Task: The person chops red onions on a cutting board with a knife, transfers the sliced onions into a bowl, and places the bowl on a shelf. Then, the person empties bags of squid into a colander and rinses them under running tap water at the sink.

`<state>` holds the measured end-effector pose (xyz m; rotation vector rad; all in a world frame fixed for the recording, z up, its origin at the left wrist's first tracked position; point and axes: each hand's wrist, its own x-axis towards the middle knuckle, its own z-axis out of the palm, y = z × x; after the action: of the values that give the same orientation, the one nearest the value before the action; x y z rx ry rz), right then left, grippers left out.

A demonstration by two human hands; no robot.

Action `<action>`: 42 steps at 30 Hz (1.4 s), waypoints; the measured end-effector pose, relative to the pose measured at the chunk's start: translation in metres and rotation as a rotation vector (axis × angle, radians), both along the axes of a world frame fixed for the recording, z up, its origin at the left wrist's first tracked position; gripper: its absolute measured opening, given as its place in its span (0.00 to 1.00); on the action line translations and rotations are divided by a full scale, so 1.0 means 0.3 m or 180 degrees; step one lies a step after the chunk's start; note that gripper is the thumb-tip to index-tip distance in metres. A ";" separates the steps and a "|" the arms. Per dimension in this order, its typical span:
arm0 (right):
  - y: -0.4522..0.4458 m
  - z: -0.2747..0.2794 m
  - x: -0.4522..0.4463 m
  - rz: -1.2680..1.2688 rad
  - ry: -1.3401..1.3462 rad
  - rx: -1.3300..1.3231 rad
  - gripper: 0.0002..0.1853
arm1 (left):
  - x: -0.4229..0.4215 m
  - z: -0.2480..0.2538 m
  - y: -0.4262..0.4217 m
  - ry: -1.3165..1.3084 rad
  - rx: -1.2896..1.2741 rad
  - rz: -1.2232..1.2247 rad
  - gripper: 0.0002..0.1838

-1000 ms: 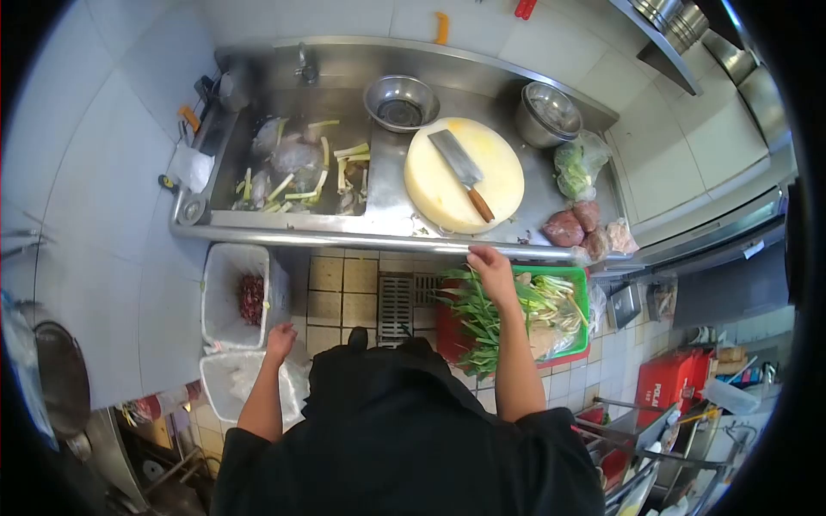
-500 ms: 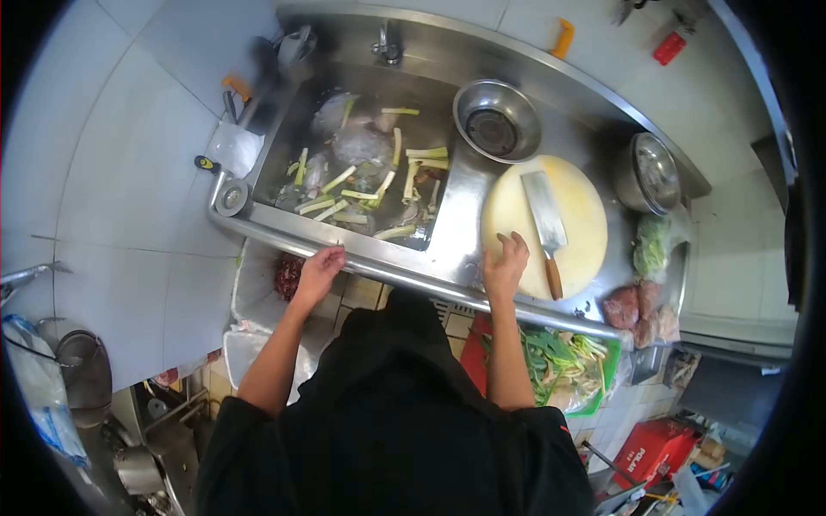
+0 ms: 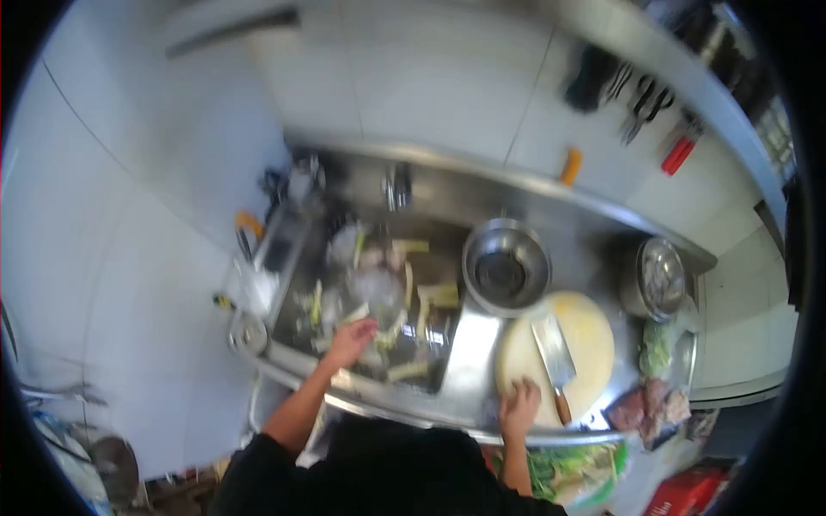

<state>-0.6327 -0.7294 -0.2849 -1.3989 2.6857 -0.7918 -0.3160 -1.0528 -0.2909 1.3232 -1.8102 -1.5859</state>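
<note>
My left hand (image 3: pixel 351 342) hangs over the near part of the sink (image 3: pixel 447 365), close to the leek-like green-white stalks (image 3: pixel 409 371) in the water. Motion blurs its fingers, so I cannot tell whether they hold anything. My right hand (image 3: pixel 520 406) rests at the near left edge of the round cutting board (image 3: pixel 594 344), open with its fingers a little apart. To its right a cleaver (image 3: pixel 552 351) lies flat on the board, its wooden handle (image 3: pixel 563 406) toward me. A clear plastic bag (image 3: pixel 376 288) sits among the stalks.
A metal bowl (image 3: pixel 506 267) stands between sink and board. Stacked bowls (image 3: pixel 658 279), a bagged green vegetable (image 3: pixel 656 348) and raw meat (image 3: pixel 630 411) are at the right. A faucet (image 3: pixel 396 187) is behind the sink. Below the counter is a green-rimmed container (image 3: pixel 621 464) of greens.
The view has tilted up, showing more wall. My left hand has moved from the sink's front rim to over the water. My right hand stays by the board's near left edge.
</note>
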 end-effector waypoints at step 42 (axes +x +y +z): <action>-0.052 -0.059 -0.071 -0.0305 0.0103 -0.0287 0.26 | -0.111 2.369 -0.469 0.1169 -0.7447 0.2592 0.29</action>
<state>-0.6539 -0.7451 -0.3027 -1.3195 2.7934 -0.9161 -0.3492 -1.1936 0.4198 0.2069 -1.1637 0.8555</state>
